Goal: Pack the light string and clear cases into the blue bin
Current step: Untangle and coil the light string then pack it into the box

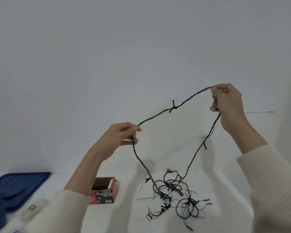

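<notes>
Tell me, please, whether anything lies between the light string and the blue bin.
Yes. The open red box sits on the table between the tangled light string and the blue bin at lower left, and the left forearm crosses that path. The left hand and right hand pinch the string.

One head-worn wide-angle view looks forward and down, close over the white table (pixel 228 182), toward the wall (pixel 107 47).

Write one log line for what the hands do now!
left hand: pinches light string | right hand: grips light string | rest: tangled on table
</notes>
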A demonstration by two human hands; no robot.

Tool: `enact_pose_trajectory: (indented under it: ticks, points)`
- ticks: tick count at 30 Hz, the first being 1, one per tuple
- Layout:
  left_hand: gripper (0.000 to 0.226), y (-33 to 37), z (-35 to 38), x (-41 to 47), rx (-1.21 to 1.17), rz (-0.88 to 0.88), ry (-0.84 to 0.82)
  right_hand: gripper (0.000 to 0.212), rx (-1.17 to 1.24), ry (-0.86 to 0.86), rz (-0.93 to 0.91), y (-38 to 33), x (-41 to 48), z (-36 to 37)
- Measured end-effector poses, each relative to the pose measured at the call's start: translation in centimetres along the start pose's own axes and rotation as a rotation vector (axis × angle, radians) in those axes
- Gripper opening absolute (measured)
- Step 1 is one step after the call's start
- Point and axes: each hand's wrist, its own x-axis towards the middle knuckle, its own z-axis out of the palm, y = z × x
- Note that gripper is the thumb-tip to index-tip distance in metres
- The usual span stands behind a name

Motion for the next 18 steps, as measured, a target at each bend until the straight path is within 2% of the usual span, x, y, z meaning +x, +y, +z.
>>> enact_pose_trajectory:
  ticks: [2, 5, 7, 10, 13, 15, 18]
  points:
    - [0.015, 2.6, 0.5, 0.7, 0.003, 0.079, 0.080, 0.013, -0.186, -0.182, -0.107, -0.7, -0.7, 0.5]
    - [0.011, 7.2, 2.4, 2.0, 0.238, 0.223, 0.053, 0.029, -0.404, -0.638, -0.108, -3.1, -2.3, 2.2]
    - [0.008, 9.7, 3.2, 2.5, 0.335, 0.333, 0.068, 0.022, -0.447, -0.741, -0.135, -4.2, -2.9, 3.5]
    - [0.014, 10.9, 2.5, 2.5, 0.236, 0.348, 0.111, 0.030, -0.226, -0.639, -0.113, -5.4, -1.6, 3.9]
    - [0.028, 8.4, 0.9, 1.5, 0.158, 0.217, -0.037, 0.031, 0.097, -0.427, 0.012, -6.5, 0.6, 2.4]
    - [0.021, 6.1, -0.1, 0.9, 0.156, 0.153, -0.121, 0.031, 0.149, -0.241, 0.006, -6.3, 1.5, 1.3]
    - [0.016, 4.0, -1.6, 0.2, 0.322, 0.057, -0.164, 0.032, 0.154, 0.008, -0.030, -5.3, 2.4, 0.3]
